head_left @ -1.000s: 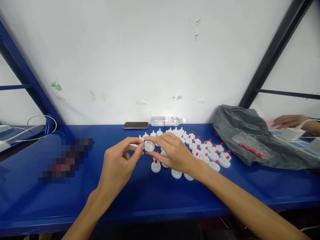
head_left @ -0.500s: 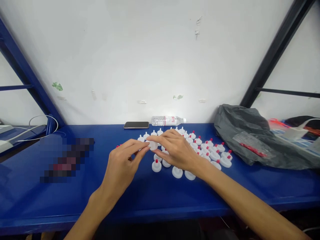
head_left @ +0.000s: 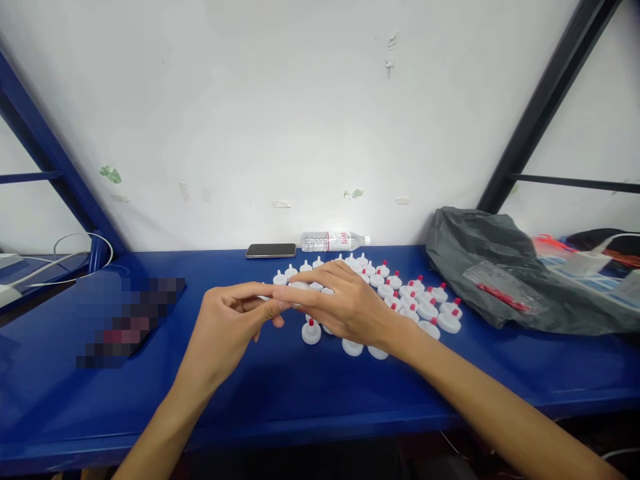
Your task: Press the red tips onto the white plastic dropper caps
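Note:
Between my two hands, in front of the group on the table, is a white plastic nozzle cap (head_left: 299, 285), mostly covered by fingers. My right hand (head_left: 345, 297) is closed around its wide base from the right. From the left, my left hand (head_left: 240, 310) pinches at the cap's other end with thumb and forefinger, against the right fingertips; the tip itself is hidden. Below and behind the hands stand many similar white nozzle caps. Some have a small red tip, like the red-tipped cap (head_left: 311, 332) in front; others, such as the plain white cap (head_left: 279, 277), have bare spouts.
A phone (head_left: 271, 251) and a clear water bottle (head_left: 333, 241) lie along the wall. To the right, a grey plastic bag (head_left: 465, 267) carries a clear bag of red pieces (head_left: 504, 297). A blurred dark item (head_left: 137, 323) lies left on the blue table (head_left: 300, 400).
Both hands have shifted slightly left. The right fingers have come further over the nozzle cap, covering more of it, and the left fingers have curled more. The view has moved a little.

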{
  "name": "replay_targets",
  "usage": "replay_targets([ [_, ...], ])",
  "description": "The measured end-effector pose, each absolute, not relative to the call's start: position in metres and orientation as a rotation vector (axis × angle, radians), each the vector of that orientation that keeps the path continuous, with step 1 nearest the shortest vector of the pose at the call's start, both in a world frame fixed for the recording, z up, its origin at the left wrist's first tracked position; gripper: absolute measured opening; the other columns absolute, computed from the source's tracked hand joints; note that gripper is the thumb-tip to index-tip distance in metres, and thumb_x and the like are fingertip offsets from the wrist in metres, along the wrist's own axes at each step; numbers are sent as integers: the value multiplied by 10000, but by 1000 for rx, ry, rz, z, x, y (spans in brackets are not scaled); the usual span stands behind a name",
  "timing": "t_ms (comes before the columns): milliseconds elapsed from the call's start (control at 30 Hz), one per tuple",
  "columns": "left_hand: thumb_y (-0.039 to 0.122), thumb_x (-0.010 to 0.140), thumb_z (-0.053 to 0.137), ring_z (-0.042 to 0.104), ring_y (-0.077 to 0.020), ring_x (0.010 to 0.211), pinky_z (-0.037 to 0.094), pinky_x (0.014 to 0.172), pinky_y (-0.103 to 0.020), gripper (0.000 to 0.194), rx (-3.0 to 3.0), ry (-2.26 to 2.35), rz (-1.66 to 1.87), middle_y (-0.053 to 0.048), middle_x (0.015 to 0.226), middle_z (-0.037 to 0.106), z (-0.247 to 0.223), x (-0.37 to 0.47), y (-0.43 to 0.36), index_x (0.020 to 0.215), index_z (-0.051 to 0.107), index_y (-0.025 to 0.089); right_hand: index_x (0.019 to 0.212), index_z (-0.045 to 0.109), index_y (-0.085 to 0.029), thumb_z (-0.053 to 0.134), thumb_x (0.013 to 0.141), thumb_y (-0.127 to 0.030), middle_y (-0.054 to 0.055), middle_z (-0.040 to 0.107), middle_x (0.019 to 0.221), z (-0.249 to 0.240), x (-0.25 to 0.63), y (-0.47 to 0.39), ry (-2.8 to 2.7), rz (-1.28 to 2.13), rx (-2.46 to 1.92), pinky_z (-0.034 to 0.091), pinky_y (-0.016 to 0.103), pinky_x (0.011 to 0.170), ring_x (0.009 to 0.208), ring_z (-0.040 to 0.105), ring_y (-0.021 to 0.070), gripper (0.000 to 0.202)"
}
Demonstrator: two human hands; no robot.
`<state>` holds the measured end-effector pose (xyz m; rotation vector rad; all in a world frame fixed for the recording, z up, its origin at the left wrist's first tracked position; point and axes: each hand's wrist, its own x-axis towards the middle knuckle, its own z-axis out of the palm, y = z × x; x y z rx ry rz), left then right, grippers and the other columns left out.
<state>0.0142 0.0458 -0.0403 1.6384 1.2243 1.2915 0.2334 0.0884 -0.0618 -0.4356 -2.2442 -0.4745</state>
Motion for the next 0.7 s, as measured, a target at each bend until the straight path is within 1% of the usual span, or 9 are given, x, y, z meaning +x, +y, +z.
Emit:
replay_targets([
  [167, 453, 855, 800, 471, -88, 482, 365, 417, -198, 297, 1587, 1092, 1191, -24, 626, 724, -45, 10, 50, 1008, 857, 205, 1349, 657, -252, 550, 1089, -258, 63, 778, 1182, -61, 234, 88, -2254, -445, -429, 499, 375, 866, 1007, 695, 199, 281],
  [267, 441, 833, 836, 497, -98, 519, 357, 421, -195, 352, 1559, 1078, 1171, -27, 671, 719, -45, 12, 48, 1095, 834, 205, 1329, 658, -234, 589, 1073, -276, 47, 796, 1119, -59, 234, 88, -2220, -436, -393, 497, 374, 865, 965, 704, 195, 269],
  [400, 436, 823, 848, 491, -92, 612, 314, 427, -161, 478, 1399, 1077, 1299, -17, 859, 695, -41, 13, 43, 1258, 754, 260, 1298, 661, -219, 641, 1046, -258, 25, 811, 1079, -56, 233, 87, -2134, -456, -357, 487, 345, 826, 915, 715, 163, 256],
  [433, 455, 845, 824, 522, -106, 674, 345, 449, -156, 488, 1348, 1049, 1296, -29, 916, 700, -40, 13, 42, 1285, 740, 262, 1292, 663, -209, 658, 1036, -257, 24, 813, 1069, -56, 233, 86, -2118, -464, -342, 485, 341, 813, 898, 714, 158, 260],
  [500, 527, 887, 759, 615, -170, 888, 504, 592, -187, 517, 1254, 909, 1184, -78, 1057, 724, -39, 14, 41, 1314, 732, 235, 1272, 671, -195, 693, 1014, -252, 21, 816, 1050, -56, 231, 85, -2100, -478, -311, 482, 339, 800, 861, 707, 153, 265],
  [533, 566, 905, 723, 636, -215, 1013, 578, 730, -248, 537, 1210, 809, 1094, -107, 1134, 731, -40, 15, 41, 1305, 741, 208, 1263, 674, -193, 702, 1006, -243, 18, 818, 1052, -56, 229, 85, -2095, -480, -297, 481, 338, 796, 845, 701, 150, 264],
  [567, 590, 924, 687, 640, -256, 1105, 601, 874, -327, 542, 1167, 706, 1010, -131, 1190, 732, -42, 16, 41, 1272, 760, 181, 1257, 676, -194, 705, 1001, -233, 13, 819, 1065, -57, 228, 84, -2095, -480, -286, 478, 336, 792, 835, 696, 146, 261],
  [633, 551, 973, 638, 663, -281, 1134, 568, 1025, -420, 464, 1081, 540, 916, -140, 1182, 751, -48, 18, 43, 1146, 806, 155, 1234, 683, -203, 698, 1000, -221, 0, 821, 1095, -59, 225, 83, -2085, -482, -271, 472, 334, 784, 814, 682, 137, 235],
  [700, 431, 1009, 626, 703, -241, 1042, 579, 1009, -397, 337, 1000, 475, 911, -110, 1083, 780, -53, 21, 45, 1037, 824, 160, 1203, 691, -211, 696, 1001, -225, -11, 823, 1095, -61, 223, 82, -2080, -490, -264, 468, 336, 782, 802, 670, 136, 203],
])
